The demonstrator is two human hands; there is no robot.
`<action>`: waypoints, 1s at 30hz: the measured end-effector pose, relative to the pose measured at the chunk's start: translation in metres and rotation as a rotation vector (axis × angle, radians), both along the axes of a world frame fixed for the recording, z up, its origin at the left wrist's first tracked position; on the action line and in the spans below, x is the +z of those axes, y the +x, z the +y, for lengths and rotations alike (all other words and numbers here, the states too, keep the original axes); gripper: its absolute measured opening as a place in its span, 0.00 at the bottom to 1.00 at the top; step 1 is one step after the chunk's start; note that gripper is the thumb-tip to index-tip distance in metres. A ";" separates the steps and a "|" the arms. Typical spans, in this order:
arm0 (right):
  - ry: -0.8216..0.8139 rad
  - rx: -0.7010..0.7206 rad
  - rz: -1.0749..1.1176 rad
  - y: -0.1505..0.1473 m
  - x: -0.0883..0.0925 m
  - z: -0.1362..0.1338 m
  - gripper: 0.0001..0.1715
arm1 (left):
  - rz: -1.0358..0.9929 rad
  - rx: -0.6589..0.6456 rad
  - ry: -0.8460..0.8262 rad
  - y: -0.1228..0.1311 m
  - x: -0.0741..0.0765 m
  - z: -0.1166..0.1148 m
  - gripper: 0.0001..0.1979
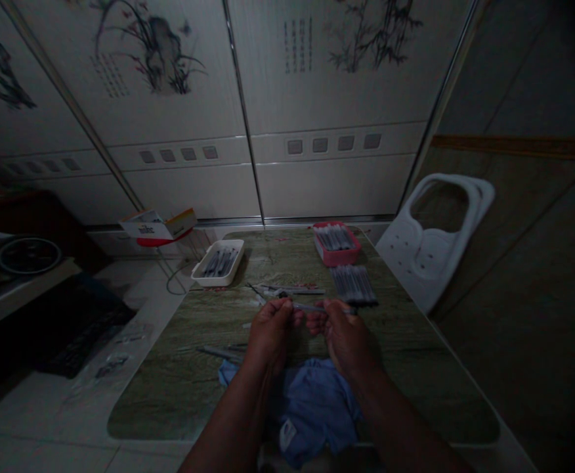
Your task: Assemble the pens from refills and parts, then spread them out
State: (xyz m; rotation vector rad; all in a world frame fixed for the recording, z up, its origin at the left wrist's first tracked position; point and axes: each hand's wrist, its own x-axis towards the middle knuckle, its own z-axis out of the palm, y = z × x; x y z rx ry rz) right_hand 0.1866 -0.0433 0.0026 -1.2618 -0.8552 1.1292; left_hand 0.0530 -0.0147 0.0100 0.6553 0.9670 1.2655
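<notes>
2 bare hands (268,328) (346,335) on 2 bare forearms (231,410) (398,410) that taper toward them

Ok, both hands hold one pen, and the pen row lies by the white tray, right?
Not quite: the head view shows the pen row in front of the pink basket, not by the white tray. The left hand and right hand do hold one pen.

Dim room, low light. Far side: pale panels (327,98), metal strips (240,85) between, dark plant prints (162,56), rows of square insets (319,145). Right wall (528,243) darker, brown horizontal trim (514,146). Light tiled floor (36,433), left. Wood-grain counter (430,381) near center, rounded corners. White chair (428,253) right of it; red-topped stool (162,242) off its far-left corner.
</notes>
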 end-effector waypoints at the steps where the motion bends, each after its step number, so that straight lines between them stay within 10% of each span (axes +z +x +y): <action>1: 0.001 -0.008 -0.001 0.000 0.000 0.000 0.22 | -0.007 0.005 0.001 0.001 0.000 -0.001 0.19; 30: 0.004 -0.060 -0.028 0.022 0.004 0.011 0.21 | 0.092 0.156 0.033 -0.027 0.006 0.011 0.15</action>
